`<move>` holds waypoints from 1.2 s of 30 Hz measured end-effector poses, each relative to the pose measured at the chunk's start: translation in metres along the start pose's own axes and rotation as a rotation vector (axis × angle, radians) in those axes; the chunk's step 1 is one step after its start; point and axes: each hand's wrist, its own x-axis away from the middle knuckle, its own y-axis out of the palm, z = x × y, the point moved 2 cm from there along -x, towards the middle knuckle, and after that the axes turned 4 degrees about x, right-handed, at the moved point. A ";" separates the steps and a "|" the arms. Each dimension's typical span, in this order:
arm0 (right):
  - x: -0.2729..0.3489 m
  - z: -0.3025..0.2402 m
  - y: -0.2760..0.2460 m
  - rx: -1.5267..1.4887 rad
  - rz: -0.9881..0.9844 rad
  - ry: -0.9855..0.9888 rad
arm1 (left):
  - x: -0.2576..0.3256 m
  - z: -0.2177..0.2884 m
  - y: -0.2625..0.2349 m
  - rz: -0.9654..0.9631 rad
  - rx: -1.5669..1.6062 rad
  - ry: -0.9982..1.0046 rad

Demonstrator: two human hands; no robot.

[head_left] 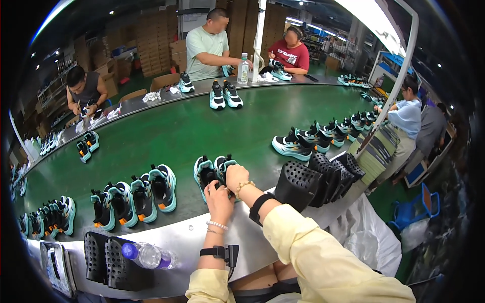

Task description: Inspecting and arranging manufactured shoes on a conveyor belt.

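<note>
A pair of black, white and turquoise sneakers stands in front of me at the near side of the green belt. The left sneaker (204,174) shows its dark opening; the right sneaker (220,162) is largely covered by my hands. My right hand (237,178) is closed on the right sneaker's upper, its fingertips hidden from me. Close beside it, my left hand (218,203) has curled fingers against the near part of the same sneaker, between the pair. What exactly the fingertips pinch cannot be made out.
Rows of sneakers stand left (142,199) and right (293,144) on the green belt (177,129). Black perforated forms (298,184) sit right of my arm; others (96,255) stand by a purple-capped bottle (151,256) at left. Several people work around the belt. A white post (399,91) rises at right.
</note>
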 end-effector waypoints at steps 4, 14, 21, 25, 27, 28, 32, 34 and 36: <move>0.000 -0.012 0.010 -0.015 -0.059 0.060 | 0.008 -0.007 -0.003 0.002 0.012 -0.027; 0.007 0.027 -0.002 -0.414 -0.017 -0.100 | -0.003 0.003 -0.001 0.031 -0.061 -0.034; 0.078 0.034 -0.013 -0.748 0.063 -0.065 | -0.064 -0.014 -0.036 0.125 0.117 -0.127; 0.093 0.008 0.014 -0.899 0.237 -0.125 | -0.075 -0.028 -0.039 -0.211 -0.475 -0.115; 0.098 0.020 0.018 -0.948 0.291 -0.130 | -0.074 -0.021 -0.033 -0.240 -0.434 -0.109; 0.099 0.024 0.024 -0.938 0.279 -0.176 | -0.070 -0.030 -0.024 -0.096 -0.342 -0.084; 0.108 0.022 0.035 -0.943 0.253 -0.147 | -0.060 -0.018 -0.018 -0.272 -0.392 -0.092; 0.118 0.010 0.024 -0.908 0.219 -0.177 | -0.052 -0.023 -0.025 -0.306 -0.405 -0.164; 0.119 0.002 0.015 -0.893 0.142 -0.181 | -0.049 -0.027 -0.025 -0.274 -0.429 -0.191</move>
